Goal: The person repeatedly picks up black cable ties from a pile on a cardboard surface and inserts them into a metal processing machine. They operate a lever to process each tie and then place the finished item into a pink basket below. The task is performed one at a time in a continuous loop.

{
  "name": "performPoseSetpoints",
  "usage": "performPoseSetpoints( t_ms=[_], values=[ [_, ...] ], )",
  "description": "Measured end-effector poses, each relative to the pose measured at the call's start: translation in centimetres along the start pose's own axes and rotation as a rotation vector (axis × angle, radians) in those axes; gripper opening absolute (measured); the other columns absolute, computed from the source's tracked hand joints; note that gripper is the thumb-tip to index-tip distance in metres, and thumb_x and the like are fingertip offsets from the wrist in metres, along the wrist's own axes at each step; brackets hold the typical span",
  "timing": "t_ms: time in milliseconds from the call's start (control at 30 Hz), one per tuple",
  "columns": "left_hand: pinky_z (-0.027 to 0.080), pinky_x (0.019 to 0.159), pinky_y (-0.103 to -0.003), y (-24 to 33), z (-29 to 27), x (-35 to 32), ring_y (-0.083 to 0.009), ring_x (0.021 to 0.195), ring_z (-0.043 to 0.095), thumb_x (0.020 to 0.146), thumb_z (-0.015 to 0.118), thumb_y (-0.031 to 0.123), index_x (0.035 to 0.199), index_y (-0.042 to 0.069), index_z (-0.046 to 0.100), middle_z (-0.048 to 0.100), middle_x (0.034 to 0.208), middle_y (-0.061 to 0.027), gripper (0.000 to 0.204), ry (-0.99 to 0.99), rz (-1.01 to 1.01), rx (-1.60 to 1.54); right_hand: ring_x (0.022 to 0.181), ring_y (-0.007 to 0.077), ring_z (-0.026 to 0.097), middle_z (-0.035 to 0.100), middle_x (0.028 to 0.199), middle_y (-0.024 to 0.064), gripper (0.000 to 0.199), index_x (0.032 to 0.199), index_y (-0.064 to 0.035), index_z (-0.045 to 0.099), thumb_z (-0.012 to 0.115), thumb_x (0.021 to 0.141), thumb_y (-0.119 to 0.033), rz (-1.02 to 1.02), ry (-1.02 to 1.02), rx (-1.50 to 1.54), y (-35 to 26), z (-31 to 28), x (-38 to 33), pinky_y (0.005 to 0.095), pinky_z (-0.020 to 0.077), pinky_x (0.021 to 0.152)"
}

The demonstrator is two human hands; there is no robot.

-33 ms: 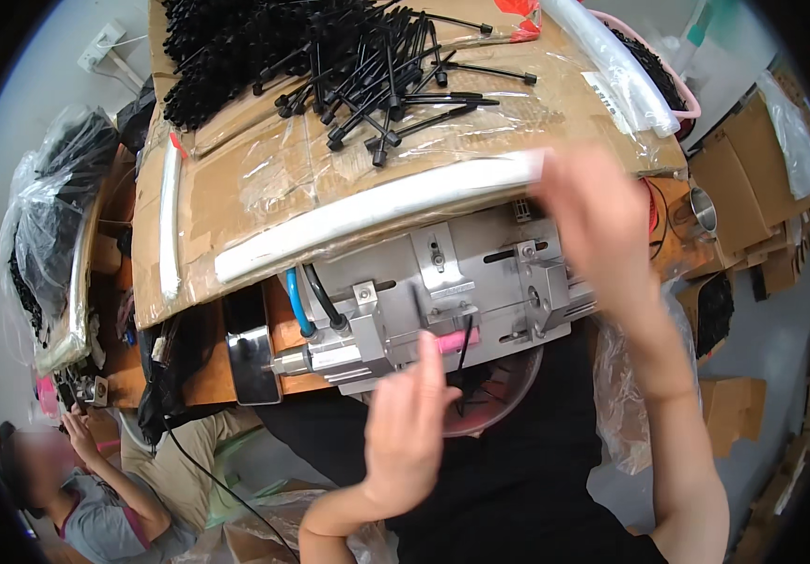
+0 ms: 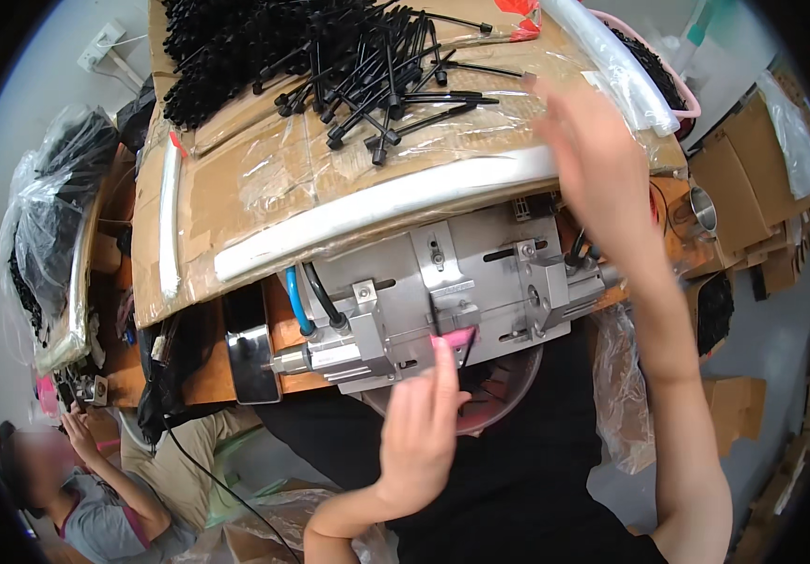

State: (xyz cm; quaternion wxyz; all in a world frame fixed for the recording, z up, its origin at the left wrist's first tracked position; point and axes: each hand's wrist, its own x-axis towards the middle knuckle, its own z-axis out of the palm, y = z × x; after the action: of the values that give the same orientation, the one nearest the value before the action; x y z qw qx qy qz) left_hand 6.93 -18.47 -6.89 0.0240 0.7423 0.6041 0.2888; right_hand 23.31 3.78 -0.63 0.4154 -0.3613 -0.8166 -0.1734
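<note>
- Black rods (image 2: 254, 42) lie heaped on cardboard (image 2: 212, 193), many seemingly left to do.
- Left hand (image 2: 419, 432), one finger extended, is beside one rod (image 2: 434, 318) at the metal machine (image 2: 485, 287), seemingly mid-work; pinch unclear.
- Bowl (image 2: 529, 381) below holds dark pieces (image 2: 489, 385), perhaps finished.
- Right hand (image 2: 602, 169), blurred, is near the heaped rods; grip unclear.

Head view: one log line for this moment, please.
left hand: by pink piece at metal machine | right hand: over cardboard, by black rod | grips: unclear
</note>
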Motion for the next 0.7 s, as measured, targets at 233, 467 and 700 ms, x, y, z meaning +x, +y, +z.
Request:
performPoseSetpoints(
  t_ms=[233,467,700],
  values=[
    [0.047,0.075,-0.031,0.7,3.8,0.1,-0.0209,0.081,0.049,0.088,0.064,0.006,0.141,-0.012,0.040,0.051,0.092,-0.0083,0.062,-0.110,0.003,0.083,0.075,0.0294,0.061,0.060,0.077,0.0155,0.028,0.117,-0.0071,0.056,0.062,0.090,-0.009,0.114,-0.611,0.145,8.9,2.5,5.2,0.0403,0.0478,0.068],
    [0.048,0.077,-0.032,0.4,2.4,0.6,-0.0231,0.085,0.052,0.085,0.065,0.004,0.141,-0.009,0.043,0.052,0.095,-0.0099,0.061,-0.182,0.007,0.038,0.069,0.0060,0.055,0.059,0.076,0.0027,0.022,0.113,-0.0006,0.061,0.054,0.092,-0.003,0.554,-0.644,0.762,6.9,-4.6,2.6,0.0242,0.0441,0.059],
    [0.046,0.086,-0.044,-5.5,-2.5,14.3,-0.0345,0.098,0.053,0.080,0.056,-0.009,0.114,0.000,0.058,0.054,0.109,-0.0189,0.036,0.325,0.026,0.188,0.076,0.0178,0.066,0.068,0.088,0.0118,0.028,0.101,-0.0024,0.066,0.076,0.076,0.006,0.253,-0.305,0.751,-3.2,-7.4,-7.2,0.0292,0.0548,0.067]
  ],
)
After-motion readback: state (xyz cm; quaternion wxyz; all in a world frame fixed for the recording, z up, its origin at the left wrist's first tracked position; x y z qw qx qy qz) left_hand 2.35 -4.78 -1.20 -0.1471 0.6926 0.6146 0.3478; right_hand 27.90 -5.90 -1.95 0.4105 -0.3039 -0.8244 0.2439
